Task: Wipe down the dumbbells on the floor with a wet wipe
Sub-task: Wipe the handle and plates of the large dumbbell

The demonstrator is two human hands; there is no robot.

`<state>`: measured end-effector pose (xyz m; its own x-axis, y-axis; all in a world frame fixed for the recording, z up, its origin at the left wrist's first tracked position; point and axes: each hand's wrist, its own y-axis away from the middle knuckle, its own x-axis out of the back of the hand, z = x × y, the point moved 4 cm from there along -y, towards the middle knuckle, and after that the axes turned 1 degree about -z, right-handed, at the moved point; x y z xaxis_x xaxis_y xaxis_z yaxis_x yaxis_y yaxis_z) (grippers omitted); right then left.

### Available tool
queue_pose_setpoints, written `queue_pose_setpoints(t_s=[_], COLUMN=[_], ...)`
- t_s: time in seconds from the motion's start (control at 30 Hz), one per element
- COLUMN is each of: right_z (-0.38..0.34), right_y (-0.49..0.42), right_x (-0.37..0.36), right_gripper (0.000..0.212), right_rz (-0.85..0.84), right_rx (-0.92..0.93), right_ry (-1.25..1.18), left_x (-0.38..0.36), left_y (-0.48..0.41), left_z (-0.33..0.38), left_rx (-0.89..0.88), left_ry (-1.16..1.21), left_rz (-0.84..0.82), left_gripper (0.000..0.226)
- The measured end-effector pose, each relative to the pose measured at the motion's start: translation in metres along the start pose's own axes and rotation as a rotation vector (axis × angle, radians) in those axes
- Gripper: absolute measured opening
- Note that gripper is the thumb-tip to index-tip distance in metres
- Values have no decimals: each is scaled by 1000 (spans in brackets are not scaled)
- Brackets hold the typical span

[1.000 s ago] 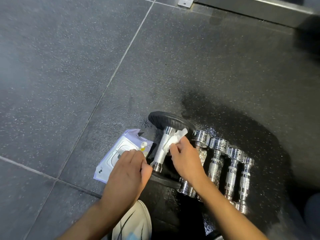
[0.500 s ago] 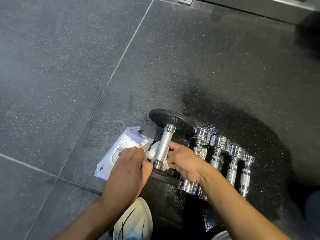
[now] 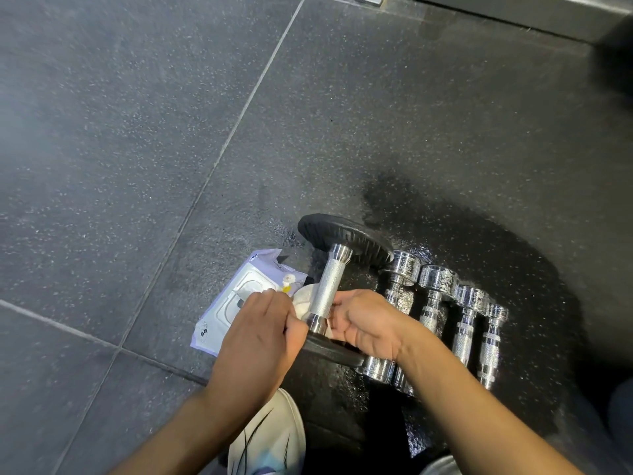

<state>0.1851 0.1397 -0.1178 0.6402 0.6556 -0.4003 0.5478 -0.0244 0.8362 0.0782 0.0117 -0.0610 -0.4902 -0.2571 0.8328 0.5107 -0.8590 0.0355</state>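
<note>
Floor: dark speckled tiles [image 3: 137, 132] with pale joints; a wet dark patch [image 3: 479, 241] spreads under the weights.
Big dumbbell: black plates, knurled steel handle [image 3: 327, 286], lying near centre, its far plate [image 3: 342, 236] tilted up.
Chrome dumbbells: four [image 3: 435, 303] in a row just right of it, touching side by side.
Wipe: white wad [image 3: 303, 303] at the handle's near left side; a second ago it was high on the handle under the right fingers.
Left hand: [image 3: 260, 341] curled, thumb and fingers pinching the wipe by the handle's near collar.
Right hand: [image 3: 366, 323] fingers curled at the collar from the right, having slid down the handle; whether they grip it cannot be told.
Pack: wipes pack [image 3: 236, 303] flat on the floor, left of the dumbbell, partly under the left hand.
Shoe: white toe [image 3: 270, 437] at the near edge.
</note>
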Motion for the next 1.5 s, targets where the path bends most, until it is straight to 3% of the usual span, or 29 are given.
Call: queue_pose_setpoints(t_s=[0.1,0.2,0.33,0.5,0.67,0.8,0.9,1.03,1.2,1.27,1.4,1.5], right_z=[0,-3,-6,-4,-6,-17,-24,-23,-22,-23,-10,8], right_y=[10,25,35,31,28,27,24,17,24,23,13,7], right_x=[10,16,13,0,-11,-29,-33,-20,4,16,21,9], right_gripper=[38,29,36,47,55,80,86,76,52,49,62,19], right_rz=[27,69,189,276,512,697,747,753,753,680,395,223], right_rx=[18,49,114,179,149,120,141,218,406,440,281,124], right_ry=[102,229,424,446,844,1165,1279,1205,894,656,199,178], left_x=[0,0,0,-1,0,-1,0,0,0,0,0,-2], left_y=[0,0,0,0,1,0,0,0,0,0,0,0], left_z=[-2,-2,-2,-3,-2,-1,-1,1,0,0,0,-2], left_rx=[7,-3,-12,-9,-15,-6,-13,-10,-25,-20,-38,-41], left_ry=[10,15,15,7,-6,-6,4,5,1,9,15,-1], left_rz=[-4,-3,-14,4,14,18,23,11,7,8,4,-11], left_gripper=[19,17,18,18,21,21,21,20,18,18,19,20])
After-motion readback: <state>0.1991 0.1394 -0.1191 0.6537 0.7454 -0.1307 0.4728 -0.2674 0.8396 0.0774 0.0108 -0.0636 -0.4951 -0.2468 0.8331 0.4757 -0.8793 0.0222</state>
